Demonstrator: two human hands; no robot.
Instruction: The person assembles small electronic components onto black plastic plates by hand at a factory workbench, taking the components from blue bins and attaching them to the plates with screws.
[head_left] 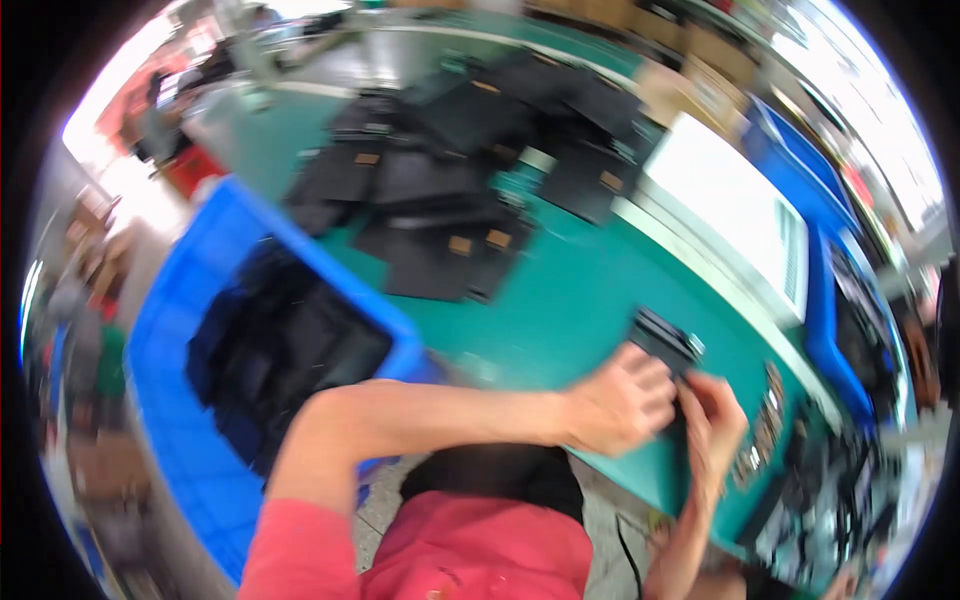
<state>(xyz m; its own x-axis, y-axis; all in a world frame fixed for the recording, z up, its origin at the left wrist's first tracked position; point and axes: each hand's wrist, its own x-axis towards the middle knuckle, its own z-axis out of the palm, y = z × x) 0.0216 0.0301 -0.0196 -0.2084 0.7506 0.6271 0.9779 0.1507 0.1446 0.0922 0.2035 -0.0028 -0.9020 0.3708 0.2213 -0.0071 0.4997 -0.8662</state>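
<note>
**Assembly bench on a factory floor**

A workshop or small factory: a long green worktable (560, 300) runs from near right to far left, heaped at its far end with flat black pouches (450, 170). A large blue plastic crate (170, 400) of dark goods stands at near left. Brown cartons (690, 60) line the far side, and more blue bins (830, 300) sit right.

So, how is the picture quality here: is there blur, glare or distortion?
In the head view, motion blur smears everything, including the left hand and right hand on the small flat black item; strong white glare washes out the upper left and right rims; the fisheye bends the green table edge and the blue plastic crate; the pile of flat black pieces lacks fine detail.
</note>
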